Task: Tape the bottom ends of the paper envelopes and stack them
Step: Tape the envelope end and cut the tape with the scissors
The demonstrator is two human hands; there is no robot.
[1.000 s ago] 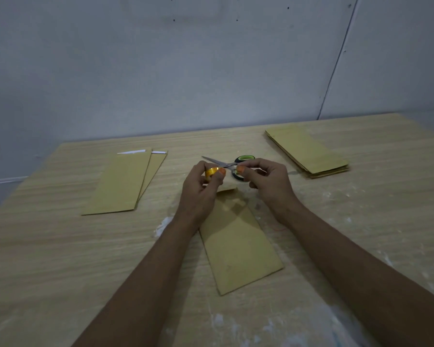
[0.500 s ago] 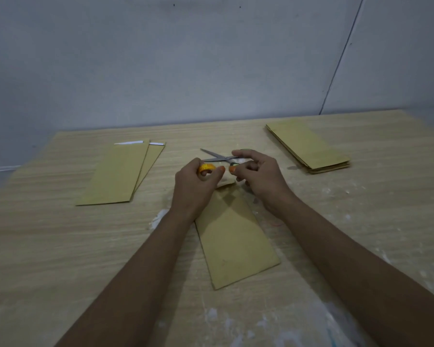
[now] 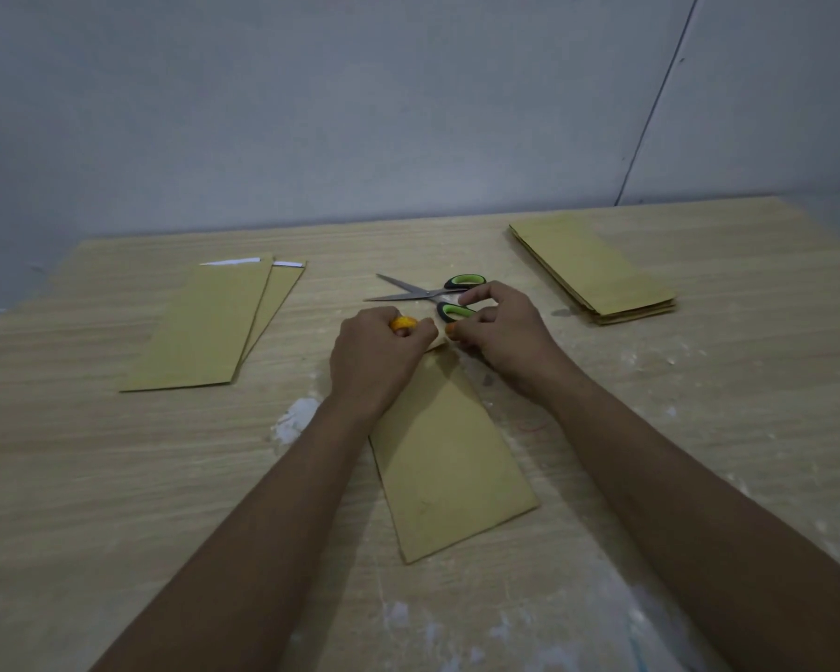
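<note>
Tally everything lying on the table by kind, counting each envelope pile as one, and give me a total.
Envelope piles: 2, a fanned pile on the left and a thicker stack on the right
Single envelopes: 1, the centre envelope
Scissors: 1, the scissors
Tape rolls: 1, the orange tape roll gripped in the left hand
Total: 5

Pale wood-grain desk [image 3: 699, 429] carries everything. Brown paper envelope [image 3: 449, 458] lies flat at centre, long axis running near to far, slightly skewed. Both hands sit over its far end: left hand [image 3: 377, 363] on the left with a small orange tape roll [image 3: 403, 324] in its grip, right hand [image 3: 500, 332] just beside it on the right. Green-and-black-handled steel scissors [image 3: 428, 295] lie just behind the hands, blades pointing left. Two overlapped brown envelopes [image 3: 214, 327] lie far left. Neat stack of brown envelopes [image 3: 592, 269] lies far right, well apart.
</note>
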